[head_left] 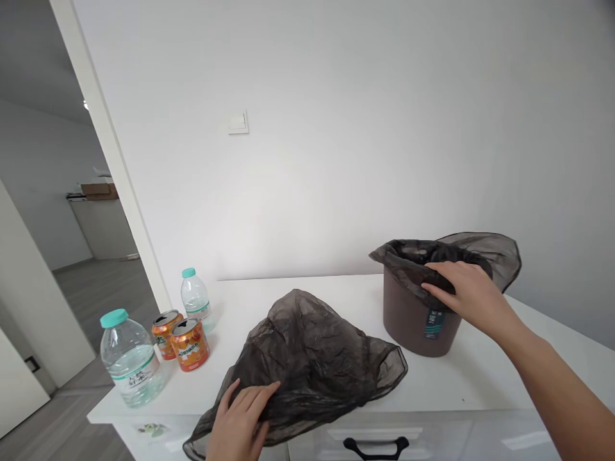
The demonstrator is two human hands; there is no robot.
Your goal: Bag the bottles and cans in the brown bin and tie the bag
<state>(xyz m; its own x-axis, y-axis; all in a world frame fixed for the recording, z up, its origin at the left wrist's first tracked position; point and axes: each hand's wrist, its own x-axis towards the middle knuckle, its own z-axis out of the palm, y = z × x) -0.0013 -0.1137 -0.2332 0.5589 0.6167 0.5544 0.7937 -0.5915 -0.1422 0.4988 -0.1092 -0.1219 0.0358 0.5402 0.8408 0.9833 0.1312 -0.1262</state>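
So there's a thin black see-through plastic bag [312, 358] spread out and wrinkled across the middle of the glossy white table [240, 307], with its near edge hanging over the front. The left hand [240, 419] is on its lower-left part, fingers spread over the film, but I honestly can't tell if that grip is pinching it or just resting there

Over to the right is a round brown plastic bin [413, 320], standing upright, with a second black plastic bag [406, 269] lining it and flopping over the rim. The right hand [468, 291] is at the rim on that liner, grip apart, with thumb and fingers well separated

On the left end there's a clear bottle with a teal cap [132, 365] near the front corner, then two orange drink cans [191, 346] just beside it, and another clear teal-capped bottle [195, 298] behind the cans. White light switch [238, 121] on the wall, black curved drawer handle [376, 448] down front
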